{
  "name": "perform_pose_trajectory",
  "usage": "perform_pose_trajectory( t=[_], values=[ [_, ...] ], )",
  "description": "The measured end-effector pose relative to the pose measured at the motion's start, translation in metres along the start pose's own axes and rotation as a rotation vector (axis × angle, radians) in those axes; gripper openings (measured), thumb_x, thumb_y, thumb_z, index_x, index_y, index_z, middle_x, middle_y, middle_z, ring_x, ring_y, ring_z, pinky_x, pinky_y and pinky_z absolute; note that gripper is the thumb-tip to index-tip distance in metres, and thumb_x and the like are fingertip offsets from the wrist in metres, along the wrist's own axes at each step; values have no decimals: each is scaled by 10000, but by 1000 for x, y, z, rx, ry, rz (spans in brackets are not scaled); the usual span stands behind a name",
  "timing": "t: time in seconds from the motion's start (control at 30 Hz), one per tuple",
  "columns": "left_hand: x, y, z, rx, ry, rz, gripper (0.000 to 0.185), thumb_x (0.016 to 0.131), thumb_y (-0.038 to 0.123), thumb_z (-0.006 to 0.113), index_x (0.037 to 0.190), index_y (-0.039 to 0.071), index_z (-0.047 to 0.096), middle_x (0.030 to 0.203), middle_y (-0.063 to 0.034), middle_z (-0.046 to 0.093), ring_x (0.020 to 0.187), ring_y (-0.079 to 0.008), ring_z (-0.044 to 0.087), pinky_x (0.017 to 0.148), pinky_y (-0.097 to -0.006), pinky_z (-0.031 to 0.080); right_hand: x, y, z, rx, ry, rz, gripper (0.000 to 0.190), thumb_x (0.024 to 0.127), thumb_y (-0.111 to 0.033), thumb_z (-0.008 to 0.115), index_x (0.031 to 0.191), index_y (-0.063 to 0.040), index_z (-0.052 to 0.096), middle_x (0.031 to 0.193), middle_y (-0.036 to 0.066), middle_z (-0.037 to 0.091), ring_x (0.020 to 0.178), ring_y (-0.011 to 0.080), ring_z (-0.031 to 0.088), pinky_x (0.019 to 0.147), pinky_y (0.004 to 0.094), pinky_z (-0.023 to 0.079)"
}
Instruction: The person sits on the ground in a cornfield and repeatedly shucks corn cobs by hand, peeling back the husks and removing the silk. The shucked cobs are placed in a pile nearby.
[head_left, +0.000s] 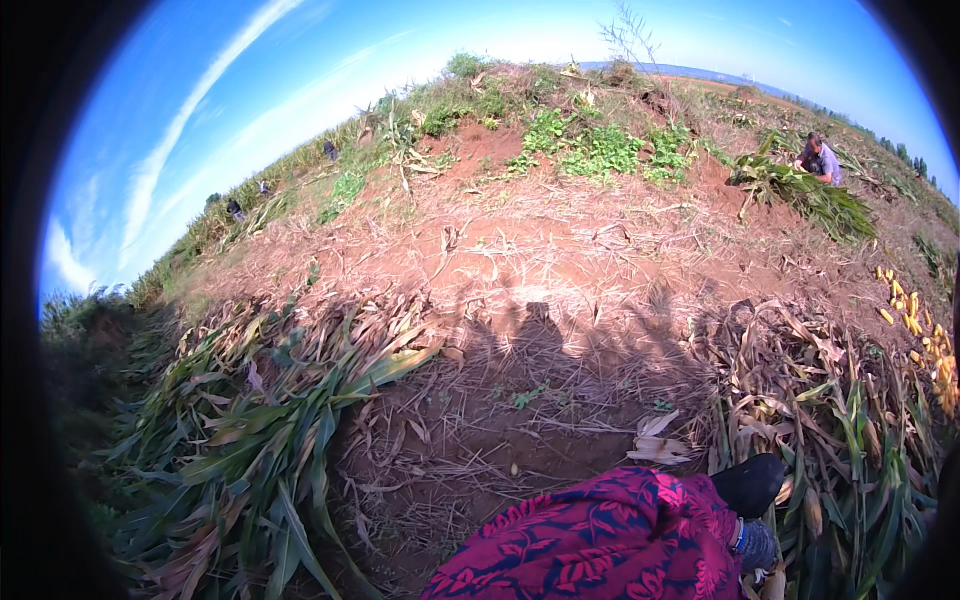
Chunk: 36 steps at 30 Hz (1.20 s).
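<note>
My left hand, in a grey knitted glove, is low at the right of the view. A blue band circles its wrist, above the glove. The arm wears a loose dark red sleeve with a pink and navy leaf pattern. Cut corn stalks, with dry and green leaves, lie just beside the hand. Its fingers are partly hidden at the lower edge, so I cannot tell whether they grip anything. A husk-covered corn ear lies among the stalks. My right hand is out of view.
A black shoe or knee shows beyond my hand. Husked yellow corn ears lie at far right. More stalks are heaped left, with straw-littered soil between. A person is beside stalks uphill; other people appear far left.
</note>
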<state>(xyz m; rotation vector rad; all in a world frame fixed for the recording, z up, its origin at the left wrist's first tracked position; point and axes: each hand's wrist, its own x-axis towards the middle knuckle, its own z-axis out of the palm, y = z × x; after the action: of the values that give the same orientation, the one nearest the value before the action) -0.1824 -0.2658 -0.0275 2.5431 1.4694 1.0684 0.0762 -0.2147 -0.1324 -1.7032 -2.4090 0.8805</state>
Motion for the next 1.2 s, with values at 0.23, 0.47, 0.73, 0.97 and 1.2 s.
perform_pose_trajectory(
  t=[0.23, 0.47, 0.73, 0.97, 1.2],
  values=[
    [-11, 13, 6, -12, -11, 3, 310, 773, 182, 635, 1012, -15, 627, 948, -216, 620, 965, -383, 618, 918, -479, 484, -13, -1, 5, 21, -14, -17, 262, 960, -219, 546, 1107, -73, 707, 957, 89, 723, 841, 209, 673, 746, 330, 529],
    [-12, 45, 45, -138, -656, 275, 388, 825, 267, 667, 1144, 51, 619, 1007, -171, 671, 919, -347, 668, 832, -472, 528, -14, 45, -1, 384, -133, -134, 265, 959, -214, 550, 1118, -77, 710, 956, 74, 727, 835, 190, 673, 747, 318, 528],
    [35, 98, 63, -152, -845, 192, 514, 843, 317, 676, 1317, 144, 574, 1131, -162, 678, 1033, -346, 654, 870, -457, 521, -1, 133, 16, 78, 122, -263, 312, 698, -40, 712, 1005, -79, 740, 823, 135, 709, 789, 310, 682, 665, 359, 531],
    [48, 125, 76, -325, -523, 226, 725, 783, 293, 749, 1404, 41, 472, 1344, -219, 547, 1250, -375, 521, 1064, -437, 404, -28, 78, 2, 162, 95, -294, 306, 731, -109, 719, 1036, -83, 718, 937, 82, 701, 800, 256, 636, 717, 343, 505],
    [88, 162, 128, -253, -718, 344, 874, 682, 360, 827, 1407, 44, 454, 1381, -202, 516, 1292, -373, 476, 1119, -448, 335, -60, 109, 14, 215, 175, -112, 453, 712, -265, 728, 1138, -122, 667, 1062, 114, 671, 928, 304, 618, 827, 383, 485]
  ],
)
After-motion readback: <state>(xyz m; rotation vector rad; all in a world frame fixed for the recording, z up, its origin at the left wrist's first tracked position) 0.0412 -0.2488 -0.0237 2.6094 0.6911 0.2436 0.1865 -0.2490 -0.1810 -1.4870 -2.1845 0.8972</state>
